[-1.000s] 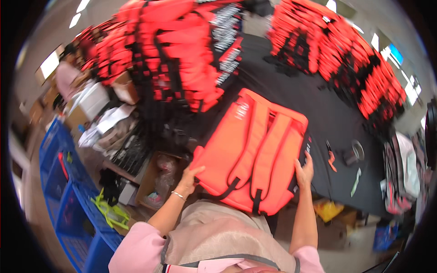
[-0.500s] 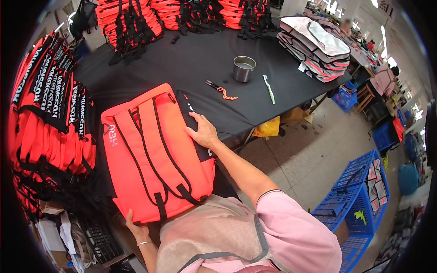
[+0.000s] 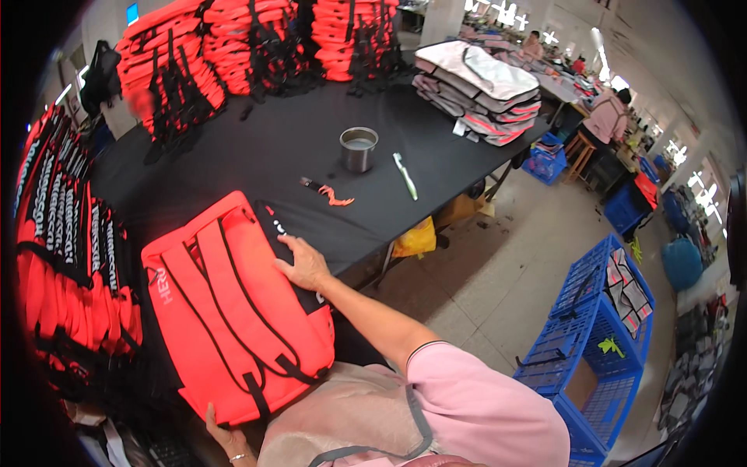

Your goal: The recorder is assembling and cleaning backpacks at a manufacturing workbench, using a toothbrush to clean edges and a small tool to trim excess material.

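A bright orange-red backpack (image 3: 233, 303) with black-edged shoulder straps lies tilted at the table's near edge, straps facing up. My left hand (image 3: 226, 438) holds its lower left corner, thumb along the edge and the other fingers mostly hidden. My right hand (image 3: 306, 265) rests against its right side, over the black side panel, fingers stretched and apart. Beyond the backpack lie small thread snips (image 3: 313, 185) with an orange cord. Past them are a metal cup (image 3: 359, 150) and a green-and-white toothbrush (image 3: 405, 177).
The table (image 3: 257, 156) has a black cover. Stacked orange pieces with black straps (image 3: 167, 70) line its far side. More orange pieces (image 3: 70, 241) stand at left. Grey-white pieces (image 3: 482, 86) are piled at the far right corner. Blue plastic crates (image 3: 580, 342) stand on the floor at right.
The view has shifted, so the table and its things appear further left and lower. Both hands stay at the same places on the backpack.
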A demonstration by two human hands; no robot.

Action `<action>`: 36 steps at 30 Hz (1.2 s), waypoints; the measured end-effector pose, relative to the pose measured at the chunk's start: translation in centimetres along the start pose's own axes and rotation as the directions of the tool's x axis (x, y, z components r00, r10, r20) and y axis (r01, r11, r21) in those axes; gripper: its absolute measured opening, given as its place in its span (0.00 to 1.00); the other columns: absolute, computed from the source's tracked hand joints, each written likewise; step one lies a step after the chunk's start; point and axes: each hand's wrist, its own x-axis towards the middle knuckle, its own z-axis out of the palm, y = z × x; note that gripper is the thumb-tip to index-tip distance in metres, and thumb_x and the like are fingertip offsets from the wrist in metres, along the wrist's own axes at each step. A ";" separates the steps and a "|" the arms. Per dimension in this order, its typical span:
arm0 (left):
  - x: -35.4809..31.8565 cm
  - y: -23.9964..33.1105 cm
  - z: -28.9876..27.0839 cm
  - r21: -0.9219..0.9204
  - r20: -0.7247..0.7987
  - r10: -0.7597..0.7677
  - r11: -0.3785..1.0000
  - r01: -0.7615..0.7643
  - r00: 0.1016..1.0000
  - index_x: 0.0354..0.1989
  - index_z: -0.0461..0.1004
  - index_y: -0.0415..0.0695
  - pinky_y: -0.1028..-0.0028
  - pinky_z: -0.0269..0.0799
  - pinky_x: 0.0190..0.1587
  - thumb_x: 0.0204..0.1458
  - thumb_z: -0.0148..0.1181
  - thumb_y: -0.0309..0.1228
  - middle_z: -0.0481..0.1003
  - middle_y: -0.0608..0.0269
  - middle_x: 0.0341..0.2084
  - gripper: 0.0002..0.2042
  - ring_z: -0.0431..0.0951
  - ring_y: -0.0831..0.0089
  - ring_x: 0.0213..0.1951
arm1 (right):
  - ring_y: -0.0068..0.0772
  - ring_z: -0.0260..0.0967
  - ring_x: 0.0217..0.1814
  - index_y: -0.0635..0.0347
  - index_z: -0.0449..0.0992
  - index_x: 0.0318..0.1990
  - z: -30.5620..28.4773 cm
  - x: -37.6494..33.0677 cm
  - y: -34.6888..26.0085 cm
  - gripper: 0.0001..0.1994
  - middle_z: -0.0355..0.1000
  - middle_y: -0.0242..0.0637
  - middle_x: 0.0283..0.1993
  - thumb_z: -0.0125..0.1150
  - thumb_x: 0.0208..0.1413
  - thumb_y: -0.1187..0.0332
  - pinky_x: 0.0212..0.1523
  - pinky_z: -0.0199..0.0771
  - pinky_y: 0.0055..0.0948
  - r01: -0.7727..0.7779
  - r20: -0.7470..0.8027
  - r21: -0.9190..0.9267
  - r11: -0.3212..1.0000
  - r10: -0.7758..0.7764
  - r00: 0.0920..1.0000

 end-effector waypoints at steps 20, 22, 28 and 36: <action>0.1 13.1 17.1 0.148 0.055 0.113 0.982 -0.120 0.992 0.55 0.72 0.36 0.71 0.71 0.53 0.51 0.63 0.30 0.77 0.59 0.46 0.22 0.76 0.72 0.47 | 0.43 0.64 0.63 0.80 0.57 0.63 -4.3 8.8 3.0 0.40 0.66 0.54 0.60 0.73 0.46 0.68 0.65 0.61 0.36 -0.313 0.224 0.339 0.887 0.247 0.943; 1.4 17.1 20.4 0.247 0.212 0.124 0.953 -0.175 0.969 0.57 0.70 0.35 0.74 0.70 0.52 0.53 0.60 0.31 0.76 0.60 0.46 0.23 0.76 0.75 0.46 | 0.45 0.60 0.66 0.81 0.55 0.64 -4.0 11.9 4.1 0.41 0.63 0.58 0.63 0.72 0.47 0.68 0.67 0.56 0.35 -0.406 0.148 0.278 0.871 0.379 0.913; 5.6 27.1 36.1 0.597 0.501 0.144 0.657 -0.461 0.854 0.59 0.67 0.34 0.78 0.69 0.49 0.52 0.61 0.27 0.75 0.66 0.46 0.25 0.72 0.82 0.45 | 0.37 0.75 0.40 0.77 0.62 0.58 -6.0 22.6 2.5 0.29 0.74 0.48 0.45 0.66 0.49 0.72 0.45 0.78 0.33 -0.324 0.203 0.683 0.654 0.257 0.945; 3.9 44.9 44.8 0.407 0.621 0.535 0.405 -0.819 0.573 0.40 0.79 0.35 0.76 0.71 0.46 0.51 0.58 0.29 0.79 0.63 0.36 0.12 0.77 0.76 0.39 | 0.27 0.75 0.39 0.65 0.74 0.47 -8.4 36.4 -14.5 0.12 0.75 0.35 0.41 0.60 0.58 0.69 0.42 0.76 0.24 0.054 -0.014 0.860 0.508 -0.082 0.996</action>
